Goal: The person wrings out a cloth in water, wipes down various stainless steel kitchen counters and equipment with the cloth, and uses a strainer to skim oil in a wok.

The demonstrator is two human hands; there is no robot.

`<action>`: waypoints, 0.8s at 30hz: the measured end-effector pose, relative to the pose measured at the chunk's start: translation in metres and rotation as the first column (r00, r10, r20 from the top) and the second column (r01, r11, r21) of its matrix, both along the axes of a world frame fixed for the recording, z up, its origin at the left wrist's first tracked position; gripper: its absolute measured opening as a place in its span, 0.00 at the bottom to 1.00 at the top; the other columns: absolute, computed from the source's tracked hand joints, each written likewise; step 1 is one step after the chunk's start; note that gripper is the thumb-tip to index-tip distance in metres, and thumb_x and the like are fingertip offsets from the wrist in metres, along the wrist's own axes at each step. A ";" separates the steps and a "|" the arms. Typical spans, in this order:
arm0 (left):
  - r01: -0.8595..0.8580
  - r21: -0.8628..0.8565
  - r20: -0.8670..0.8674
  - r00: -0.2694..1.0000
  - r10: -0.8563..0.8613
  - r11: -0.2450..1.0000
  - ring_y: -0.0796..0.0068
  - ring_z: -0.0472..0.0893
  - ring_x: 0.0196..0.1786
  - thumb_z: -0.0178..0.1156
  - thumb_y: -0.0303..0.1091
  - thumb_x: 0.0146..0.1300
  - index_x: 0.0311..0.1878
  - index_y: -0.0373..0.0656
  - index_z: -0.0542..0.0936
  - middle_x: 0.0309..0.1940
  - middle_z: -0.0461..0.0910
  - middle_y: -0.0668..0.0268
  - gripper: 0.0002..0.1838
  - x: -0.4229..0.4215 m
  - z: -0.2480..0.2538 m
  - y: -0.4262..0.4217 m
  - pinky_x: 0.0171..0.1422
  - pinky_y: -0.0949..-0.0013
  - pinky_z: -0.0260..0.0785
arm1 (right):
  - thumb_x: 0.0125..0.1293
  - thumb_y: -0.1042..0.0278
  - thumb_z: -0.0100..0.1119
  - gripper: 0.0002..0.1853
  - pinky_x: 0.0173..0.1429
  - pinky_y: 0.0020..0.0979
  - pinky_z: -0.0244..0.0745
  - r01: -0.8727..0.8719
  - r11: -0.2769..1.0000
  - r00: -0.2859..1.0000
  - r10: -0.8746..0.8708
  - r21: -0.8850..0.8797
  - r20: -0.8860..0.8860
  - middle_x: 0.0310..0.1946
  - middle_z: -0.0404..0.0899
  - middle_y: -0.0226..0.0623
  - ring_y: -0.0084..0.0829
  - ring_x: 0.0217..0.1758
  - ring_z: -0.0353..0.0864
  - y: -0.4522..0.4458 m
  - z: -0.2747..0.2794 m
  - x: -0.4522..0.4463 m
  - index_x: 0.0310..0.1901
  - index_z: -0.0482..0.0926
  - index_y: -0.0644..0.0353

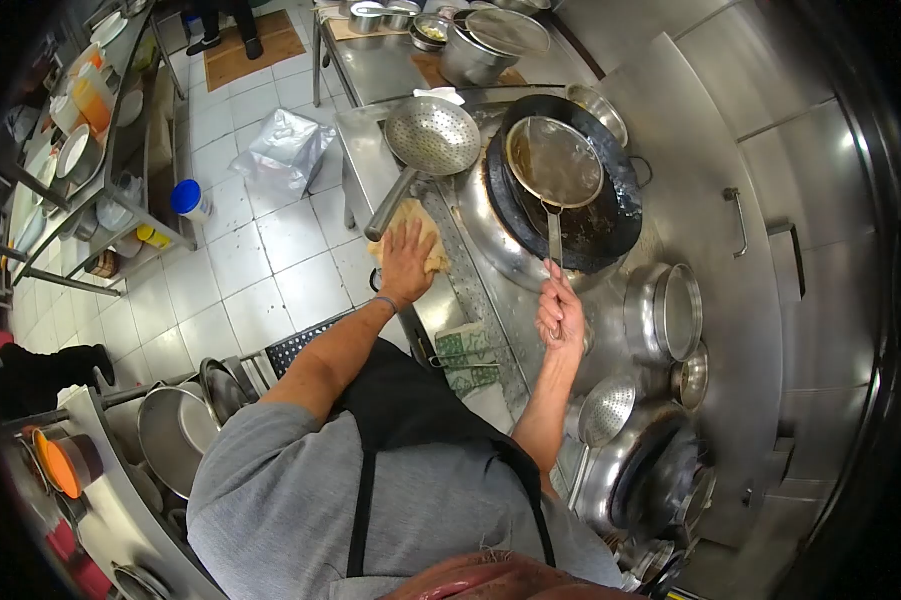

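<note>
My right hand (561,308) is wrapped round the handle of a round fine-mesh strainer (554,165). The strainer's bowl is over a large dark wok (623,195) on the stove. My left hand (407,262) lies with fingers spread on a yellowish cloth (434,228) at the counter's edge. Just beyond that hand, a perforated metal skimmer (433,135) rests with its handle pointing back toward me. Beside my right forearm there is a second, smaller perforated skimmer (608,410). A green and white patterned cloth (468,357) lies on the counter between my arms.
Metal pots (478,60) stand on the far steel table. Another wok (661,470) and a round steel pan (663,310) are on my right. A shelf rack (121,190) stands at left, with a plastic bag (283,150) on the tiled floor. Another person's feet (254,48) show beyond.
</note>
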State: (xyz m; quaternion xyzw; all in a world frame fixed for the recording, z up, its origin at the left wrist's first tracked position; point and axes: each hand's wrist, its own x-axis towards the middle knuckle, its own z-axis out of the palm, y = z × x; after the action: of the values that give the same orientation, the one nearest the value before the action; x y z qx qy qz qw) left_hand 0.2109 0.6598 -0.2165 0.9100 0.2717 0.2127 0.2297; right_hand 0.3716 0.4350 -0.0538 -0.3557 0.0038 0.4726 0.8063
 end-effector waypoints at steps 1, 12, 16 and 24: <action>0.000 -0.007 -0.009 1.000 0.000 1.000 0.42 0.52 0.79 0.70 0.39 0.53 0.69 0.51 0.72 0.78 0.55 0.51 0.37 0.000 0.002 0.000 0.81 0.38 0.40 | 0.77 0.74 0.46 0.16 0.11 0.20 0.59 -0.009 1.000 1.000 0.009 0.017 -0.007 0.28 0.73 0.31 0.15 0.13 0.60 0.000 0.003 -0.001 0.62 0.73 0.61; 0.006 -0.031 0.014 1.000 -0.005 1.000 0.44 0.51 0.80 0.70 0.39 0.52 0.70 0.51 0.71 0.77 0.56 0.52 0.39 -0.002 -0.001 0.002 0.82 0.40 0.39 | 0.74 0.77 0.45 0.27 0.12 0.23 0.58 0.497 0.787 0.790 -0.237 -0.365 0.566 0.27 0.69 0.31 0.17 0.13 0.60 -0.010 0.042 0.002 0.73 0.60 0.66; -0.001 -0.047 0.019 1.000 0.002 0.999 0.44 0.51 0.80 0.70 0.39 0.51 0.69 0.51 0.72 0.77 0.56 0.51 0.39 0.000 -0.003 0.002 0.82 0.41 0.38 | 0.74 0.73 0.47 0.25 0.12 0.25 0.58 0.701 0.541 0.613 -0.125 -0.464 0.780 0.26 0.69 0.31 0.18 0.12 0.60 -0.030 0.032 0.015 0.71 0.61 0.66; 0.006 0.006 0.043 0.999 -0.006 1.000 0.43 0.53 0.79 0.71 0.40 0.50 0.69 0.49 0.72 0.77 0.56 0.51 0.39 0.001 -0.005 0.003 0.82 0.40 0.39 | 0.75 0.73 0.48 0.09 0.13 0.23 0.58 0.408 0.829 0.863 -0.214 -0.382 0.458 0.25 0.70 0.29 0.16 0.14 0.62 -0.015 0.013 0.032 0.53 0.73 0.60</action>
State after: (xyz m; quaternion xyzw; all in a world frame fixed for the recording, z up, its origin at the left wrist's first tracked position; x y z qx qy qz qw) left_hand 0.2116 0.6632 -0.2215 0.9067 0.2634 0.2322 0.2335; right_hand 0.4039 0.4198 -0.0405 -0.6212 0.0136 0.2348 0.7476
